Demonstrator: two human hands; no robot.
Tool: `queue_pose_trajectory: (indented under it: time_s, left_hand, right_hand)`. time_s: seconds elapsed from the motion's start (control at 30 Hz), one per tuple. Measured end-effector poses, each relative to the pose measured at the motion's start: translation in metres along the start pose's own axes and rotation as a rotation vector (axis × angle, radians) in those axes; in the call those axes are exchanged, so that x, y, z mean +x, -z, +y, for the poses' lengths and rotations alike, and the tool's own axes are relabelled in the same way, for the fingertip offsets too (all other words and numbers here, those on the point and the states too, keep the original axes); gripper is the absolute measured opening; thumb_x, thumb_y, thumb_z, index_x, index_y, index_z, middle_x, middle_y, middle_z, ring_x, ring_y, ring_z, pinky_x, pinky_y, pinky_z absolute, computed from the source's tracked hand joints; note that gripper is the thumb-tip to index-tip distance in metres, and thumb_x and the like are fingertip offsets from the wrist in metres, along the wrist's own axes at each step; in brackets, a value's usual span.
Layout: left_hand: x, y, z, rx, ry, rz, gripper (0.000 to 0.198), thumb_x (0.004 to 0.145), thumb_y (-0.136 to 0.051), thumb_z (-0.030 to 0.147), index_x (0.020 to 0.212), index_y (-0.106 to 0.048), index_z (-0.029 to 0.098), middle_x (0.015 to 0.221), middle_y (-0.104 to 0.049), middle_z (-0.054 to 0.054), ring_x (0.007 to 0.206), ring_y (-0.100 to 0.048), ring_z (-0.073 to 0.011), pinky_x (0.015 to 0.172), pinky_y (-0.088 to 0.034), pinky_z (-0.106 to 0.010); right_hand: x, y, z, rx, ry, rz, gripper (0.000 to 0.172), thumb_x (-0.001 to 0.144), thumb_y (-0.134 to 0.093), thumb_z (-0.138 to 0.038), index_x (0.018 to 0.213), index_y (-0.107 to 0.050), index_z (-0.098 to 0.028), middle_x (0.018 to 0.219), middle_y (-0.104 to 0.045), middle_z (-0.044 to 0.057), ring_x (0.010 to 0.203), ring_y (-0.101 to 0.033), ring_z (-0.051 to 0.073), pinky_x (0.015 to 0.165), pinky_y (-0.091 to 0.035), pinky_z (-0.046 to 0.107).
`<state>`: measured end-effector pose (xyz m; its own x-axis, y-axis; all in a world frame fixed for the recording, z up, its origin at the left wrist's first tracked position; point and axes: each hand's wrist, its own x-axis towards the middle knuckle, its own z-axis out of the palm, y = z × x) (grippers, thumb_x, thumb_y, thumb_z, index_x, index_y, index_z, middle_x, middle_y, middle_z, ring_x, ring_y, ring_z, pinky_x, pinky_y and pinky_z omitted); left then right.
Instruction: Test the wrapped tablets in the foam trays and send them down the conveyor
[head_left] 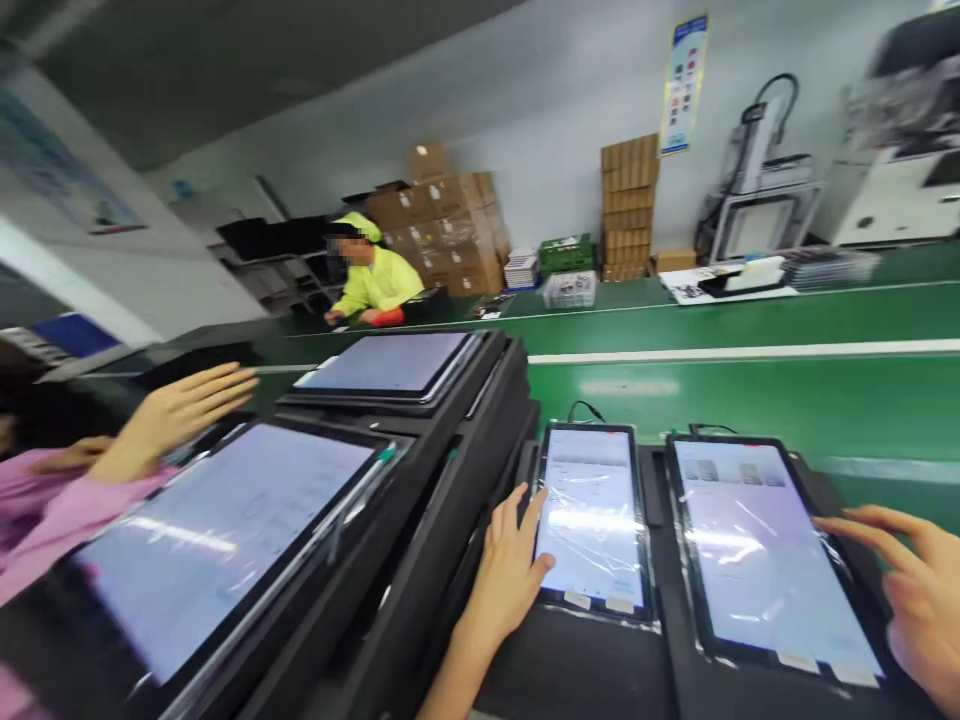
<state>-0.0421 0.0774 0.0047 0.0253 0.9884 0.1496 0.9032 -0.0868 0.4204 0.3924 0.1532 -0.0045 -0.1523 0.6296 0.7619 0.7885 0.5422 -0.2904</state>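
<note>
Two tablets, screens lit and wrapped in clear film, lie side by side on black foam. My left hand (510, 560) has its fingers spread at the left edge of the nearer-centre tablet (592, 550), thumb and fingertips over its border. To the right, my right hand (919, 580) is partly cut off by the frame; its index finger stretches to the right edge of the other tablet (757, 570). Whether that fingertip presses the screen, I cannot tell. Neither hand grips anything. A cable (589, 408) runs from the top of the left tablet.
Stacked black foam trays (450, 480) stand to my left, bearing a large lit tablet (247, 520) and another behind it (390, 362). A pink-sleeved person's hand (184, 410) hovers beside them. Beyond the green bench (750, 385), a person in yellow (382, 280) works near cartons (450, 230).
</note>
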Motion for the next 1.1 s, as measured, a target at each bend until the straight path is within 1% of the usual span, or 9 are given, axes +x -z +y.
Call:
queue_pose_trajectory:
  time_s: [0.13,0.27,0.33,0.4,0.57,0.8,0.93,1.0,1.1]
  left_hand:
    - [0.002,-0.009,-0.012,0.021,-0.043,0.089,0.062,0.098,-0.041,0.050,0.155,-0.038,0.024,0.155,-0.037,-0.019,0.139,-0.040,-0.0362,0.110,-0.039,-0.058]
    - [0.002,-0.013,-0.022,0.065,-0.142,0.137,0.068,0.099,-0.027,0.062,0.155,-0.037,0.026,0.155,-0.038,-0.018,0.134,-0.044,-0.0375,0.104,-0.041,-0.060]
    - [0.001,-0.010,-0.025,0.084,-0.220,0.138,0.078,0.096,-0.016,0.072,0.155,-0.038,0.026,0.156,-0.039,-0.018,0.132,-0.046,-0.0378,0.104,-0.041,-0.059]
    - [-0.001,-0.006,-0.025,0.083,-0.314,0.138,0.084,0.093,-0.009,0.075,0.155,-0.038,0.026,0.153,-0.046,-0.016,0.133,-0.047,-0.0363,0.109,-0.036,-0.057]
    - [-0.005,-0.003,-0.020,0.043,-0.405,0.191,0.079,0.097,-0.009,0.071,0.156,-0.033,0.025,0.141,-0.061,-0.013,0.131,-0.054,-0.0311,0.119,-0.022,-0.053]
    - [-0.002,0.002,-0.015,0.087,-0.458,0.133,0.085,0.095,-0.010,0.073,0.157,-0.032,0.019,0.134,-0.066,-0.014,0.126,-0.057,-0.0297,0.115,-0.028,-0.050]
    - [-0.002,0.008,-0.005,0.095,-0.464,0.140,0.087,0.095,-0.007,0.072,0.159,-0.026,0.016,0.131,-0.068,-0.015,0.121,-0.058,-0.0284,0.112,-0.030,-0.049]
    - [-0.002,0.009,0.001,0.122,-0.475,0.137,0.089,0.094,-0.008,0.074,0.159,-0.023,0.015,0.134,-0.066,-0.016,0.121,-0.057,-0.0286,0.113,-0.028,-0.049]
    - [0.000,0.007,0.009,0.201,-0.583,0.055,0.089,0.093,-0.012,0.075,0.161,-0.016,0.018,0.142,-0.060,-0.013,0.129,-0.051,-0.0288,0.115,-0.020,-0.048]
  right_hand:
    - [0.002,0.004,-0.011,0.070,-0.064,-0.028,0.049,0.100,-0.025,-0.049,0.112,-0.071,-0.041,0.103,-0.061,0.009,0.096,-0.059,0.033,0.082,-0.040,0.053]
    - [0.004,0.008,-0.031,0.101,-0.074,-0.152,0.054,0.102,-0.025,-0.037,0.091,-0.078,-0.030,0.108,-0.059,0.008,0.102,-0.056,0.027,0.092,-0.041,0.049]
    - [0.005,0.009,-0.036,0.090,-0.030,-0.200,0.054,0.101,-0.027,-0.032,0.089,-0.080,-0.030,0.108,-0.059,0.008,0.102,-0.055,0.025,0.093,-0.039,0.048]
    - [0.005,0.008,-0.036,0.051,0.009,-0.182,0.051,0.100,-0.030,-0.027,0.088,-0.080,-0.031,0.107,-0.060,0.008,0.100,-0.054,0.025,0.092,-0.038,0.047]
    - [0.002,0.003,-0.028,-0.037,0.089,-0.181,0.049,0.094,-0.036,-0.018,0.079,-0.081,-0.033,0.105,-0.062,0.006,0.098,-0.053,0.023,0.088,-0.036,0.045]
    - [0.005,0.008,-0.034,-0.102,0.194,-0.213,0.043,0.087,-0.044,-0.016,0.069,-0.080,-0.034,0.106,-0.067,0.005,0.096,-0.055,0.025,0.087,-0.032,0.048]
    - [0.010,0.015,-0.034,-0.124,0.251,-0.108,0.042,0.089,-0.045,-0.017,0.075,-0.081,-0.035,0.100,-0.066,0.006,0.088,-0.057,0.023,0.082,-0.033,0.047]
    - [0.011,0.017,-0.034,-0.118,0.220,-0.108,0.043,0.091,-0.044,-0.020,0.076,-0.081,-0.036,0.097,-0.065,0.006,0.085,-0.058,0.022,0.080,-0.034,0.047]
    - [0.010,0.017,-0.033,-0.104,0.181,-0.132,0.044,0.092,-0.042,-0.023,0.075,-0.081,-0.036,0.097,-0.065,0.006,0.085,-0.059,0.023,0.080,-0.036,0.047]
